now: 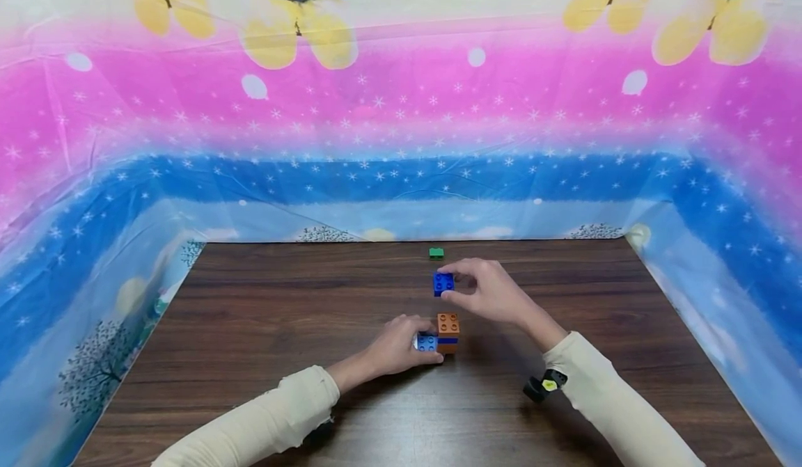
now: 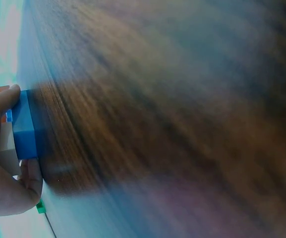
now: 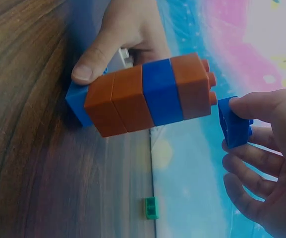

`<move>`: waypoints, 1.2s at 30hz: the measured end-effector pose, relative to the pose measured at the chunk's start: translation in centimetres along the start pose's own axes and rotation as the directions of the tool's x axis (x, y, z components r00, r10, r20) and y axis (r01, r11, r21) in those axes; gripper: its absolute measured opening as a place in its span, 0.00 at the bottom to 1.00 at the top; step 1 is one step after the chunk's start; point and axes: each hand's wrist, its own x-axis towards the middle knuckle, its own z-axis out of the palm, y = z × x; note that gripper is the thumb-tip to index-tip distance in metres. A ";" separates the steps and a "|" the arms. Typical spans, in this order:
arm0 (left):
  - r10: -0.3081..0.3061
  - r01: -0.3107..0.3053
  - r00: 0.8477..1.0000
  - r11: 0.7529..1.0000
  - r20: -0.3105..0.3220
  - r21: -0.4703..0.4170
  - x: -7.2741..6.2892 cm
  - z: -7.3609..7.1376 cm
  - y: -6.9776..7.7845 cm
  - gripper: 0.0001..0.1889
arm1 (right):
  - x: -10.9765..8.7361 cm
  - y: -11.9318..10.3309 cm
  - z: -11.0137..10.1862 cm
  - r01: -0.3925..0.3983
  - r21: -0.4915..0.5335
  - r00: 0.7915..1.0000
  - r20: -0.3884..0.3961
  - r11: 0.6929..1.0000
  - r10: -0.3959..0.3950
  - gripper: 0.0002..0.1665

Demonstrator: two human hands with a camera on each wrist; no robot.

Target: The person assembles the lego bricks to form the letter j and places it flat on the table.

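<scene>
Near the middle of the table stands a tower [image 1: 447, 324] of orange bricks with one dark blue brick [image 3: 163, 94] among them. My left hand [image 1: 395, 347] holds a light blue brick [image 2: 25, 124] low beside the tower, its thumb by the tower's foot in the right wrist view. A white brick [image 2: 6, 148] sits next to the light blue one, partly covered by that hand. Between thumb and fingers my right hand [image 1: 491, 289] pinches a separate dark blue brick [image 3: 236, 123]. That brick is just off the studs of the tower's top orange brick [image 3: 190, 87], apart from them.
A small green brick [image 1: 436, 252] lies near the far edge of the brown wooden table [image 1: 301, 286]. Patterned cloth [image 1: 401, 126] hangs behind the table and along both sides. A black wrist strap [image 1: 545, 385] is on the right sleeve.
</scene>
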 end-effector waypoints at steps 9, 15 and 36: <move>0.006 -0.006 1.000 1.000 0.005 -0.014 0.0 -0.1 0.0 0.19 | -1.5 -0.6 -0.4 0.038 -0.029 0.999 0.024 0.999 -0.038 0.28; 0.011 -0.010 1.000 1.000 0.007 -0.021 0.1 -0.1 0.1 0.20 | -2.3 -0.9 -0.3 0.061 -0.045 0.998 0.018 0.997 -0.060 0.27; 0.016 -0.016 1.000 1.000 -0.008 -0.013 0.1 0.1 0.0 0.17 | -4.1 -0.9 0.7 0.080 -0.008 0.996 0.025 0.997 -0.080 0.26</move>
